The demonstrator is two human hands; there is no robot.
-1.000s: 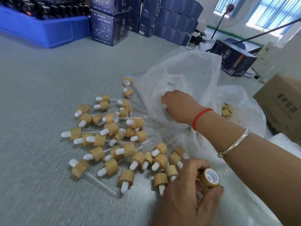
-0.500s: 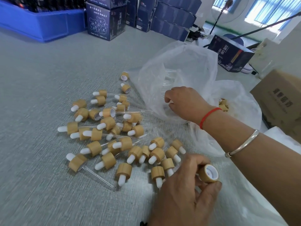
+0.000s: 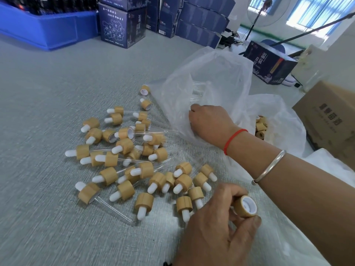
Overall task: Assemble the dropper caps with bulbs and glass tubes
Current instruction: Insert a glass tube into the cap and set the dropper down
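My left hand (image 3: 217,227) pinches a bamboo cap (image 3: 245,206); my right hand (image 3: 209,121), grip hidden, should draw one glass tube (image 3: 196,91) out straight.

Surface: grey textured tabletop (image 3: 48,93)
Far edge: blue crate (image 3: 48,33), stacked dark blue boxes (image 3: 121,25)
Right: brown carton (image 3: 330,116)
Light: daylight through blue-framed windows (image 3: 317,8)

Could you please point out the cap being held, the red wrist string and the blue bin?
Held cap (image 3: 246,206): head view, on its white inner rim.
Red string (image 3: 231,140): head view, mid-band.
Blue bin (image 3: 48,31): head view, front wall.
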